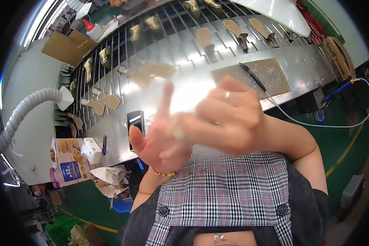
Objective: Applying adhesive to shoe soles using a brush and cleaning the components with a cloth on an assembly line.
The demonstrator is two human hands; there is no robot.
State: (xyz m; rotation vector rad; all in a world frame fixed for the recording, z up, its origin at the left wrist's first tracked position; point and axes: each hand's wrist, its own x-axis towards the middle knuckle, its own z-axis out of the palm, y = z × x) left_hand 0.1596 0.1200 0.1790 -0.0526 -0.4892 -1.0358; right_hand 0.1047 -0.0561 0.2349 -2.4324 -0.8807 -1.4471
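My left hand [160,141] is raised over the metal worktable [291,55], its index finger stretched up and its thumb spread out. The other fingers are partly curled. My right hand [231,117] is closed, with a ring on one finger, and its fingertips meet the left hand's fingers. Motion blur hides what, if anything, they pinch; a pale yellowish patch shows where the hands touch. Beyond the hands, blurred tan shoe soles [162,70] lie on the slatted conveyor. A black phone [135,119] rests beside my left hand.
More heeled soles [233,28] and gold shoe parts [105,56] sit along the conveyor. A black pen-like tool [253,77] with a pale hose lies on corrugated cardboard [276,71]. At left are a grey flexible duct [26,107], a pen [104,144], a tissue pack [91,150] and a biscuit box [71,164].
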